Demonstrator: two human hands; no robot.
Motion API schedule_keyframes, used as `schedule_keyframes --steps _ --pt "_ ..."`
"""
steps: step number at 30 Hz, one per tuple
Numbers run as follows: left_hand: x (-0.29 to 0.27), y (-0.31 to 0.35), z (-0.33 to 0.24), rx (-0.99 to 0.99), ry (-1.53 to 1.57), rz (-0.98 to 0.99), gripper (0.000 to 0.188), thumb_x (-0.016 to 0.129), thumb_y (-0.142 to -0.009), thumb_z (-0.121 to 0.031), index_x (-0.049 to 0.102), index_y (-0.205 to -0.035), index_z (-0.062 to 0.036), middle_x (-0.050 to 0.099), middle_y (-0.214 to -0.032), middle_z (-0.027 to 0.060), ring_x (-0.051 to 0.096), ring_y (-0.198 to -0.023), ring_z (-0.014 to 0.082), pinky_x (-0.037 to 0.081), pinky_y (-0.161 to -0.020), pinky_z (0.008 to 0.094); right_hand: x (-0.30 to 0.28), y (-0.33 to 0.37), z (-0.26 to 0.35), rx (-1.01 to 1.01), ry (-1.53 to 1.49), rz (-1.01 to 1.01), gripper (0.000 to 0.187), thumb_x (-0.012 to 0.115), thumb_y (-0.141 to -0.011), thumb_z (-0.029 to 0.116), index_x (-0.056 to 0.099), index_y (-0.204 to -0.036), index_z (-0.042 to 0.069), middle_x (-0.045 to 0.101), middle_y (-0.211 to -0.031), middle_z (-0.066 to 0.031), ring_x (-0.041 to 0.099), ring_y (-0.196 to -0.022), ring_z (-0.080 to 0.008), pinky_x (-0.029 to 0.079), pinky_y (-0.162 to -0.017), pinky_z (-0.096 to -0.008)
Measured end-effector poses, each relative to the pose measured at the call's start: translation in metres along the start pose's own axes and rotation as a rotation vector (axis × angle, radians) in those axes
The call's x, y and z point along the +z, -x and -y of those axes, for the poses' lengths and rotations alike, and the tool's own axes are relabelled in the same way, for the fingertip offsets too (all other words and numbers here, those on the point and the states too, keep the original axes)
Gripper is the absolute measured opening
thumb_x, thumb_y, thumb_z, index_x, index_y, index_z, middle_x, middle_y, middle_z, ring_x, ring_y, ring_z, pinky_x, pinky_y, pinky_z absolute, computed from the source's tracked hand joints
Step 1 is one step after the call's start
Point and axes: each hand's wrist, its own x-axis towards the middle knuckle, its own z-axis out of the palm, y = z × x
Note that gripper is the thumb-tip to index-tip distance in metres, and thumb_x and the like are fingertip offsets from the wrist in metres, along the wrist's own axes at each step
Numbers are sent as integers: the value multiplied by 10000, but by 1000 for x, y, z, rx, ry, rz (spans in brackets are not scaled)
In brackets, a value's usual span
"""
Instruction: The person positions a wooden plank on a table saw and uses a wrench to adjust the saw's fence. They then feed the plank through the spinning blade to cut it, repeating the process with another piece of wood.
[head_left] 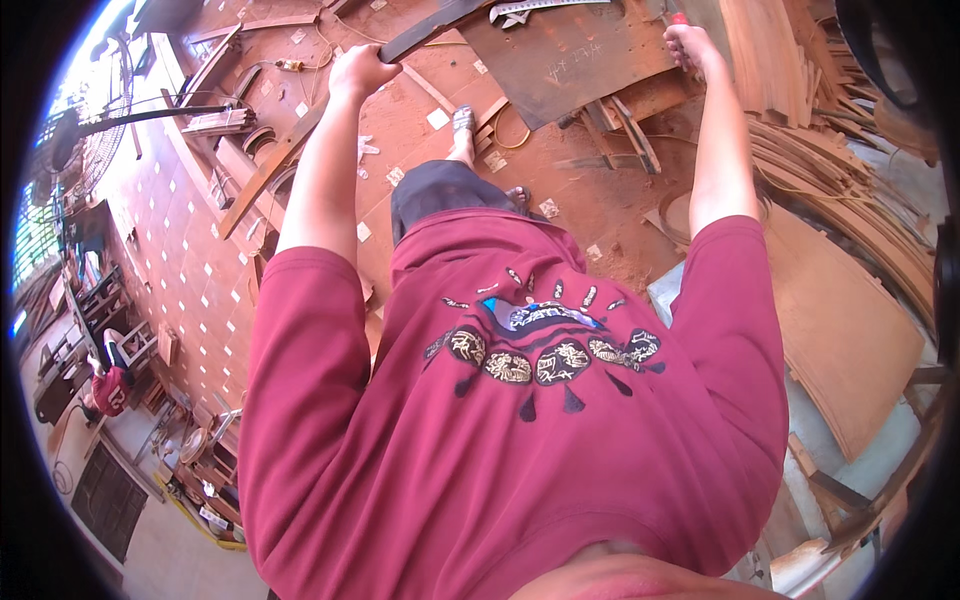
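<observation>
My left hand (362, 72) is closed around the end of a long, dark, flat strip (425, 33), which slants away to the upper right. Farther right, beyond the board's right edge, my right hand (690, 47) is closed on a small red-handled tool (679, 18); its exact kind cannot be made out. Between the two hands lies a dark brown flat board (570, 65) with faint chalk marks. A silvery, marked ruler-like piece (540, 7) rests at the board's far edge, partly cut off by the picture's rim.
Wood pieces (630, 135) stick out beneath the board. Curved planks (840, 180) and a broad wooden panel (850, 320) are stacked at right. A long timber (275, 170) and a fan (95, 140) stand at left. Another person (108, 388) is far left. Cables cross the dusty tiled floor (180, 270).
</observation>
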Motion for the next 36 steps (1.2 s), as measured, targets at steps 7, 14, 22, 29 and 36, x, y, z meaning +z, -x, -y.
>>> schedule_keyframes --steps 7,14,22,29,36 --pt "-11 -19 14 37 31 -21 473 738 -738 -448 772 -1043 -88 749 -933 191 728 -905 347 561 -842 444 15 -12 28 21 -54 -26 130 642 -812 168 613 -754 55 611 -678 -17 553 -575 -123 486 -539 -319" --pt "-34 -74 44 22 14 -40 464 736 -732 -448 764 -1005 -74 742 -928 202 721 -905 362 560 -849 448 34 -65 73 12 -46 -24 153 652 -841 190 626 -784 50 608 -657 -26 566 -545 -144 496 -514 -340" --pt "-70 -181 109 4 -49 -48 445 723 -735 -453 767 -1020 -114 759 -929 146 732 -918 315 573 -862 420 74 -141 167 -8 -70 6 156 658 -831 191 608 -775 55 603 -672 -20 556 -554 -126 486 -522 -319" --pt "-107 -302 172 22 -5 -100 465 726 -742 -438 765 -1047 -89 751 -956 178 724 -941 335 568 -859 440 108 -230 251 -39 -98 -4 179 683 -863 245 624 -792 91 587 -637 3 542 -506 -122 474 -477 -311" --pt "-145 -353 196 -19 48 -18 418 727 -731 -390 776 -1023 -94 750 -951 180 726 -938 333 566 -851 438 136 -264 319 1 -80 -16 203 665 -833 212 621 -738 39 570 -634 -30 524 -506 -151 454 -494 -338"
